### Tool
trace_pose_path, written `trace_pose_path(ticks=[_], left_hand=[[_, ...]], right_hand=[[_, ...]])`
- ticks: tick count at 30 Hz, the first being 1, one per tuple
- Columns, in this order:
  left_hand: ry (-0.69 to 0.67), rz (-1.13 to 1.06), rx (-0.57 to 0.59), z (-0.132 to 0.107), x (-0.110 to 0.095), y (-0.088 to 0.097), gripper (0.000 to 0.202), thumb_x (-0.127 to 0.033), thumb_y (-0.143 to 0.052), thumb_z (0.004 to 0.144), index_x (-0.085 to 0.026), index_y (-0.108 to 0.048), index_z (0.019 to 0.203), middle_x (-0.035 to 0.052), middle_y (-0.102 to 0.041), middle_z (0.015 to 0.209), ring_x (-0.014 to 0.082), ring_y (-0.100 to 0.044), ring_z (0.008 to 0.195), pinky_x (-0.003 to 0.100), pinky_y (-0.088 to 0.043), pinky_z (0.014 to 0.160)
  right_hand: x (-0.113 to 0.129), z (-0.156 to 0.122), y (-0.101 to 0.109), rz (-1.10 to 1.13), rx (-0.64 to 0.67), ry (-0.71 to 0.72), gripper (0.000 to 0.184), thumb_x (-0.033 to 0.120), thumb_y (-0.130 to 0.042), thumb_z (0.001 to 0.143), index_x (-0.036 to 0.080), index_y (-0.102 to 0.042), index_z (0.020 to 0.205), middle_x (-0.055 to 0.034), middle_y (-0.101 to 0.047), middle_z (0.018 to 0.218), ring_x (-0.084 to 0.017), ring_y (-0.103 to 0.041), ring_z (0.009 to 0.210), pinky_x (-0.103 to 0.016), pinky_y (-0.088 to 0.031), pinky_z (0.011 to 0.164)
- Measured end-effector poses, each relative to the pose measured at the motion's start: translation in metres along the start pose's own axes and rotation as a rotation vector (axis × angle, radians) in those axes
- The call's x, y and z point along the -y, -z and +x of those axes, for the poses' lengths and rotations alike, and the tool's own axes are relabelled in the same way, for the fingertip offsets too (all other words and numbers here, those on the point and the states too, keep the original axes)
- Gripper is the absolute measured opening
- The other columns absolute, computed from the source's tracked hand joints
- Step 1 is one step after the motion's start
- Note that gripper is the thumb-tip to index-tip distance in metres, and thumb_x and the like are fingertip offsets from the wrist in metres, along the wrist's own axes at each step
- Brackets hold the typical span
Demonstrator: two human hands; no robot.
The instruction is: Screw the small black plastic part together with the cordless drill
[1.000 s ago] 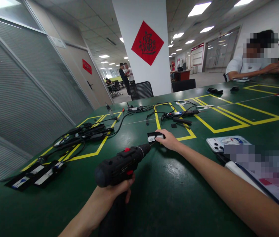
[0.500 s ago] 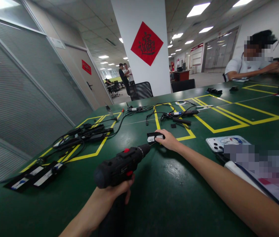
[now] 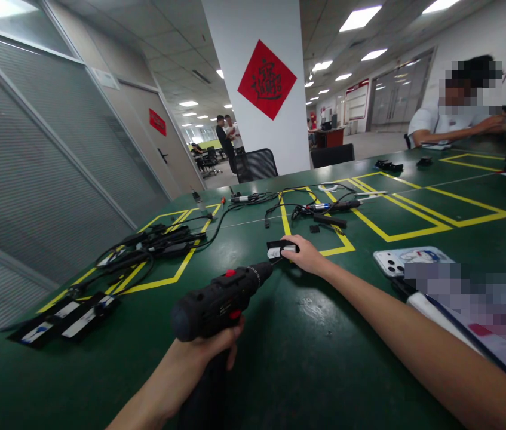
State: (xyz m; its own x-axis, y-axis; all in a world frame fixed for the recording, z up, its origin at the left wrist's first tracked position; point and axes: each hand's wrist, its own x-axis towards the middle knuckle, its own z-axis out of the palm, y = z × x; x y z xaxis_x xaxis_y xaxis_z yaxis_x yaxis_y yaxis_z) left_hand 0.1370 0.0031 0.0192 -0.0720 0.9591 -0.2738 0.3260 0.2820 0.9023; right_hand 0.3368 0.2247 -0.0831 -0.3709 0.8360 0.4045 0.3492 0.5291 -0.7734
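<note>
Power drill [image 3: 219, 301] and black-and-white part [image 3: 274, 252] meet mid-table, as I see it in the head view. Left hand [image 3: 212, 348]: fingers curled around the drill's handle. Right hand [image 3: 304, 254]: fingers pinching the part's right end, above the table [image 3: 324, 370] or on it, I cannot tell. I judge the work under way, with the bit at the part; whether it bites, and what remains, I cannot make out. Tangled cables [image 3: 169, 240] and dark panels [image 3: 83, 321] lie leftward, a phone [image 3: 414, 257] rightward, all apart from the bit.

Ceiling panels [image 3: 360, 18] glow white, glare patches the tabletop [image 3: 315, 307], and edges stretch.
</note>
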Motion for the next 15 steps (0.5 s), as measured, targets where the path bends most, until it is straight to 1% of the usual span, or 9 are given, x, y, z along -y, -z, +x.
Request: trace_pose_path(ticks=[2,6,10,13,15], left_hand=[[-0.005,-0.014,0.002,0.0012,0.0011,0.0004,0.035,-0.045,-0.065,0.071,-0.016,-0.062,0.090,0.0003,-0.062,0.061,0.0166,-0.052,0.050,0.029,-0.040,0.058],[0.026,0.025,0.007,0.0034,0.0026,0.0024,0.038,-0.046,-0.064,0.071,-0.015,-0.062,0.093,0.0009,-0.063,0.055,0.0192,-0.055,0.053,0.030,-0.041,0.058],[0.048,-0.003,0.008,0.0049,0.0033,0.0032,0.044,-0.045,-0.066,0.069,-0.015,-0.059,0.100,0.0013,-0.065,0.058,0.0194,-0.056,0.053,0.031,-0.043,0.060],[0.044,-0.003,0.019,0.0049,0.0032,0.0026,0.042,-0.045,-0.066,0.070,-0.015,-0.059,0.098,-0.0001,-0.062,0.054,0.0190,-0.055,0.052,0.031,-0.042,0.060],[0.020,-0.003,0.027,0.0042,0.0027,0.0020,0.038,-0.045,-0.065,0.072,-0.015,-0.059,0.095,-0.0002,-0.063,0.056,0.0175,-0.054,0.052,0.030,-0.041,0.061]], right_hand=[[0.0003,0.0000,0.0003,-0.004,0.000,-0.005,0.036,0.028,-0.060,0.077,0.022,-0.059,0.113,-0.0041,-0.057,0.103,-0.017,-0.055,0.091,-0.030,-0.041,0.087],[-0.0004,0.0001,-0.0001,-0.005,-0.001,0.003,0.036,0.028,-0.060,0.077,0.021,-0.059,0.113,-0.0046,-0.057,0.104,-0.017,-0.055,0.092,-0.030,-0.041,0.087],[-0.0029,0.0010,-0.0017,-0.009,-0.004,0.007,0.036,0.028,-0.060,0.077,0.021,-0.059,0.113,-0.0044,-0.057,0.103,-0.017,-0.055,0.091,-0.029,-0.041,0.086],[-0.0039,0.0015,-0.0024,-0.020,-0.013,0.016,0.036,0.027,-0.060,0.077,0.021,-0.060,0.112,-0.0040,-0.057,0.102,-0.017,-0.055,0.091,-0.030,-0.041,0.086],[-0.0035,0.0012,-0.0022,-0.019,-0.010,0.019,0.035,0.027,-0.060,0.077,0.022,-0.060,0.112,-0.0038,-0.057,0.102,-0.017,-0.055,0.091,-0.029,-0.041,0.086]])
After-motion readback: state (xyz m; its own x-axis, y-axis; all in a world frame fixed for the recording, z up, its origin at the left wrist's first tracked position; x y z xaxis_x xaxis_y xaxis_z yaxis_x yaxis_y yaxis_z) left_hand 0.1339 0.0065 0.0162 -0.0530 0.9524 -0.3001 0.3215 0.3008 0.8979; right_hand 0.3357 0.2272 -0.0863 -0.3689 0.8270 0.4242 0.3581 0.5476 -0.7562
